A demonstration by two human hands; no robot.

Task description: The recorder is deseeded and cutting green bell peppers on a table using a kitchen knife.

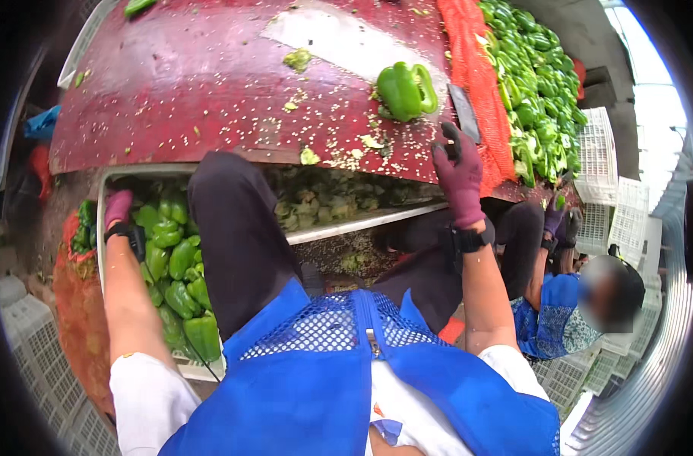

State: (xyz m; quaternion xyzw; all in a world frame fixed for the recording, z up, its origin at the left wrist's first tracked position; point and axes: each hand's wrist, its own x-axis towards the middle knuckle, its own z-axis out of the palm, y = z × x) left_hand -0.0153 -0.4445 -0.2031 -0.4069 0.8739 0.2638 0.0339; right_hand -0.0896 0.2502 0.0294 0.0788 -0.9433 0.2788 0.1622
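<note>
My left hand [118, 207], in a pink glove, reaches into the far left corner of a white crate [102, 251] of whole green bell peppers [181, 262]. Its fingers are hard to make out, so I cannot tell whether they hold one. Above the table's near edge is my right hand [459, 171], in a purple-red glove with dark fingertips. Thumb and fingers are apart, with nothing seen between them. Just beyond it a large green bell pepper [402, 91] lies on the red table [210, 83]. Beside those fingers lies a flat grey strip [463, 114], its kind unclear.
Pale seeds and green scraps [297, 58] litter the tabletop. Orange netting [479, 99] divides it from a heap of green peppers [533, 83]. Under the edge stands a bin of trimmings [324, 197]. A co-worker [567, 304] sits at right, near stacked white crates [596, 156].
</note>
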